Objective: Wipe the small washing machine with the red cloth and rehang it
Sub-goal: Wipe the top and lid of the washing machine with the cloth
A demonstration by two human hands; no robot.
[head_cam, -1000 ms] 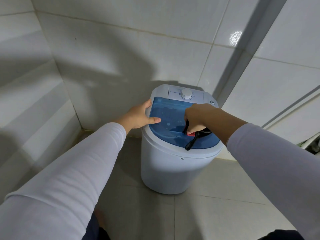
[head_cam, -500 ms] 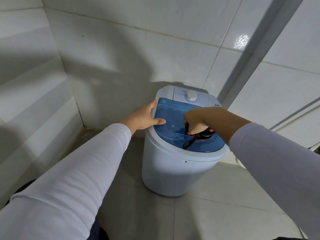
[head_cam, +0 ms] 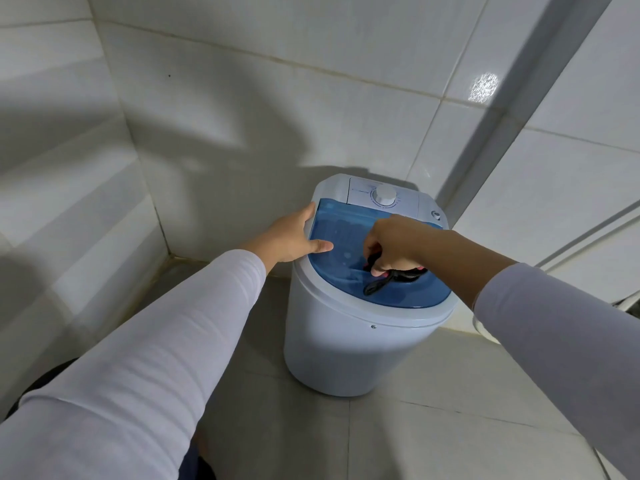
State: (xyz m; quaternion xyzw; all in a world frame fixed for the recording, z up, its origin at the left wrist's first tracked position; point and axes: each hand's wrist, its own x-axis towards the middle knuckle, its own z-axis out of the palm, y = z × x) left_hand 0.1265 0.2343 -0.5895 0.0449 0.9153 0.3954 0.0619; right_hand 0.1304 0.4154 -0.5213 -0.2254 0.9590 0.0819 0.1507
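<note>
One view only — worn on the person's head, looking forward and steeply down into a tiled corner. Sleeves fill the near edges; the small washing machine (head_cam: 363,306) sits close, slightly right of centre — wide-angle bending the walls.

A small white washing machine (head_cam: 349,344) stands on a tiled floor (head_cam: 433,445) in the corner of a room with white-tiled walls (head_cam: 242,98). A person in long white sleeves (head_cam: 156,348) reaches over it with both arms. The left hand (head_cam: 292,239) rests flat on the left edge of the translucent blue lid (head_cam: 346,244), thumb lying across the lid. The right hand (head_cam: 391,245) is closed around a bunched cloth (head_cam: 384,280) pressed against the lid, mostly dark with a little red showing beneath the fingers. A white dial (head_cam: 386,195) sits on the control panel behind the lid.
</note>
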